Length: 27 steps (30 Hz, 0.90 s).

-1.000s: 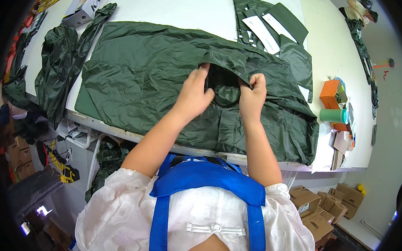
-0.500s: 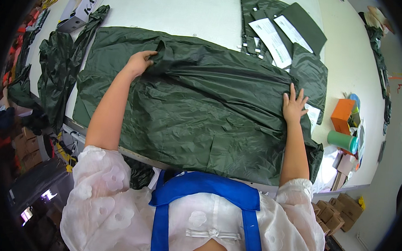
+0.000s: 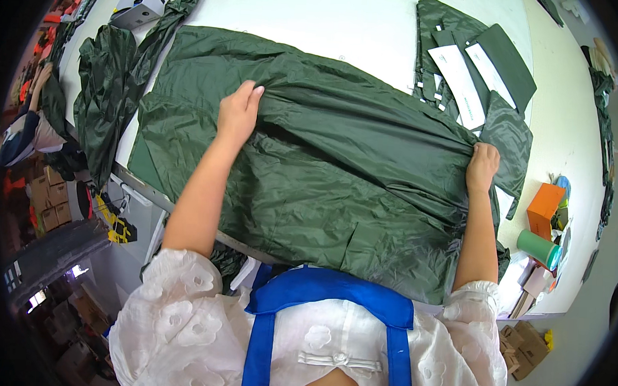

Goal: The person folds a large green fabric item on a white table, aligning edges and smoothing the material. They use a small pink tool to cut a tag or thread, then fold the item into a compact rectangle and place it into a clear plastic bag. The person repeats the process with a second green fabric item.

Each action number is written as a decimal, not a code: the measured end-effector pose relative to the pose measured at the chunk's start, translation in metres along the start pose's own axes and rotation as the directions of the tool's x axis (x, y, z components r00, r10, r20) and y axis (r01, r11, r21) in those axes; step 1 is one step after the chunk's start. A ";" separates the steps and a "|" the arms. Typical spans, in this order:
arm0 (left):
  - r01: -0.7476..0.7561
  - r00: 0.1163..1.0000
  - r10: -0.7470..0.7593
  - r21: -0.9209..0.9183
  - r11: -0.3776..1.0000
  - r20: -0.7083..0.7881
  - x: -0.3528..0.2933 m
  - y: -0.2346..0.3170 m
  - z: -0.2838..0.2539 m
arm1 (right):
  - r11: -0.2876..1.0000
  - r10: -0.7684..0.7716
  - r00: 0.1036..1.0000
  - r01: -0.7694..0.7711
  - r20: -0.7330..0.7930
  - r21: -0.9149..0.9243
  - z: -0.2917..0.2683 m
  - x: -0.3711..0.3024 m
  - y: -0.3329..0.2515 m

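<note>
A large sheet of thin, shiny dark green fabric [image 3: 309, 186] lies spread and wrinkled across the white table [image 3: 309, 20], reaching its near edge. My left hand [image 3: 239, 113] pinches the fabric in its upper left part, thumb and fingers pressed together. Near the right end, my right hand [image 3: 482, 166] is closed on the fabric's edge, its fingers curled over. Between my two hands the cloth is pulled into long creases. Whether it is a finished garment I cannot tell.
Folded dark green pieces with white paper strips [image 3: 458, 86] lie at the far right. An orange box [image 3: 545, 207] and a green cylinder [image 3: 537, 248] stand at right. Crumpled green fabric [image 3: 103, 91] and a white box [image 3: 146, 6] are at left, beyond which another person [image 3: 32, 136] shows.
My right hand has gone from flat with spread fingers to gripping the fabric's edge. My left hand has closed more tightly on the cloth, and the creases between them look more stretched. The view has shifted.
</note>
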<state>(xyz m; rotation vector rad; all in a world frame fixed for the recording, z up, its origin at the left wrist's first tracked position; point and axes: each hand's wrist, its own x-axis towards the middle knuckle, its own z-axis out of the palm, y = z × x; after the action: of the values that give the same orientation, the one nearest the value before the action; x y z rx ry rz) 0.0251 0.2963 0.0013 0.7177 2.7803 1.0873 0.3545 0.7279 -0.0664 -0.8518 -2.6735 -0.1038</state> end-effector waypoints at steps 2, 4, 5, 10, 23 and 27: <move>0.000 0.933 -0.068 0.190 0.982 0.353 0.017 -0.029 0.006 | 0.998 0.037 0.999 -0.038 -0.023 -0.047 0.006 0.005 -0.014; 0.086 0.919 -0.096 0.043 0.995 0.383 0.029 -0.034 0.005 | 0.991 0.125 0.992 -0.125 0.005 -0.044 0.007 0.007 -0.018; 0.123 0.952 -0.075 -0.146 0.982 0.297 0.039 -0.031 0.007 | 0.993 0.117 0.993 -0.117 -0.012 -0.029 0.007 0.007 -0.018; -0.060 0.971 0.073 -0.066 0.996 0.226 0.070 0.036 0.023 | 0.997 0.080 0.992 -0.078 -0.096 0.027 0.010 0.005 -0.014; -0.439 0.774 -0.059 0.601 0.667 0.631 0.146 0.036 0.064 | 0.966 -0.047 0.912 -0.062 0.407 0.251 -0.049 0.043 0.002; -0.600 0.606 -0.006 0.462 0.653 0.795 0.166 0.037 0.062 | 0.981 -0.025 0.907 -0.058 0.421 0.183 -0.084 0.044 0.010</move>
<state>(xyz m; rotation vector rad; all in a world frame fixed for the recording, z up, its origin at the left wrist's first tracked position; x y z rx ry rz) -0.0939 0.4329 -0.0041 1.3978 2.2193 -0.3790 0.3511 0.7464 0.0269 -0.9201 -3.0053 0.3821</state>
